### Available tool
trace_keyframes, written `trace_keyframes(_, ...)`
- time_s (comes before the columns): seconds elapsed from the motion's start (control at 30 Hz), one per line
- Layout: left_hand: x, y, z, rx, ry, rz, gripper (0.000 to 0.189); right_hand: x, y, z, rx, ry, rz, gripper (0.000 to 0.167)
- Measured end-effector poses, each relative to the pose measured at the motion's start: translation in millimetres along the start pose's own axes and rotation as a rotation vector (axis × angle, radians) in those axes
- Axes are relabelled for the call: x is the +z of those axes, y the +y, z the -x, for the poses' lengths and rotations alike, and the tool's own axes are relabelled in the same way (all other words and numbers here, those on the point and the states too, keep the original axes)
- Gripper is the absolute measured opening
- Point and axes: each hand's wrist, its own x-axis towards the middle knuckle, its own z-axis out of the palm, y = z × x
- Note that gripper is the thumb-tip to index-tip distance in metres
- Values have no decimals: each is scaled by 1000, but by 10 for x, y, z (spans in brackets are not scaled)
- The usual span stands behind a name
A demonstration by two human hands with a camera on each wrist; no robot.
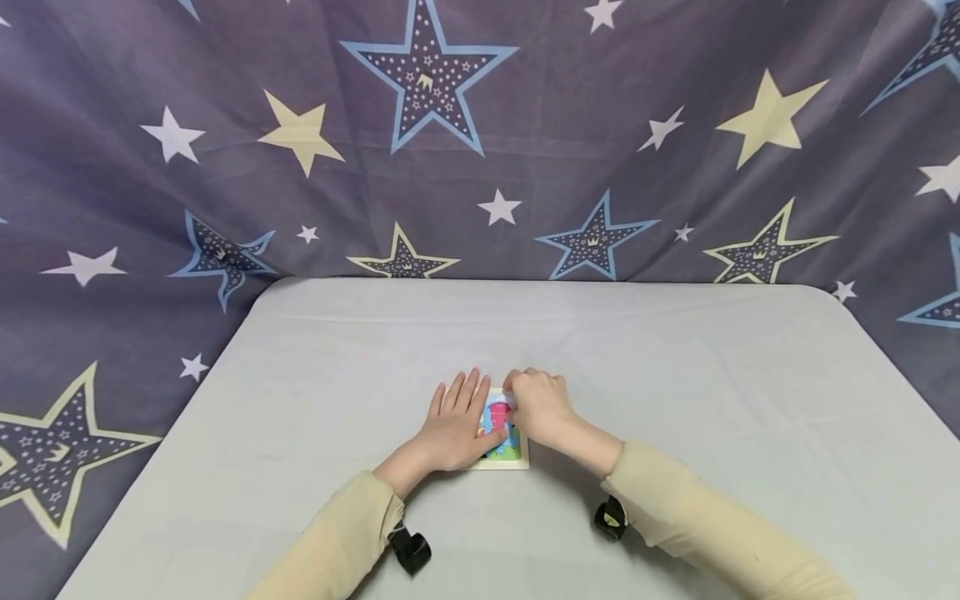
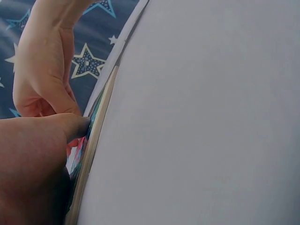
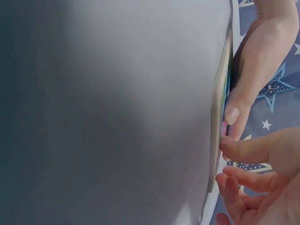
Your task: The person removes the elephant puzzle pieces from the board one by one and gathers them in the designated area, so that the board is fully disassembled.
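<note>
A small picture puzzle board [image 1: 504, 466] with a pale wooden rim lies on the table. Pink, blue and green show on its picture. My left hand [image 1: 452, 432] lies over its left side, fingers spread and straight, thumb across the picture. At the upper right corner, my right hand [image 1: 542, 408] has its fingers curled and pinches a puzzle piece mostly hidden by the fingertips. In the right wrist view the right thumb [image 3: 248, 147] is right at the board's edge [image 3: 217, 108]. The left thumb [image 2: 70, 125] rests at the picture in the left wrist view.
A pale grey cloth covers the table [image 1: 720, 375], its surface stretching around the board on all sides. Behind it hangs a dark curtain [image 1: 525, 108] with stars. A black wrist device [image 1: 410, 550] sits under the left sleeve, another [image 1: 611, 518] under the right.
</note>
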Motion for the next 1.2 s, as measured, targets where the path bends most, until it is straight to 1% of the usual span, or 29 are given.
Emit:
trace_keyframes(0.17,-6,-4,1,-1,-1,1,79,16,14,-1,3,-1,-40,32)
trace_keyframes(0.27,-12,-4,4,0,-4,7,79,34,23,7,-15,-13,-68,28)
trace_keyframes(0.37,-12,-7,3,4,-2,7,79,47,35,13,-20,-5,-85,28)
trace_keyframes(0.53,-19,-11,10,13,3,16,79,38,37,25,22,33,-37,36)
trace_keyframes(0.63,-22,-10,16,14,3,17,79,34,27,36,21,40,-7,38)
trace_keyframes(1.0,-27,-8,18,12,2,20,79,38,15,59,6,88,44,32)
trace_keyframes(1.2,-22,-4,15,9,2,23,79,33,55,63,5,103,60,28)
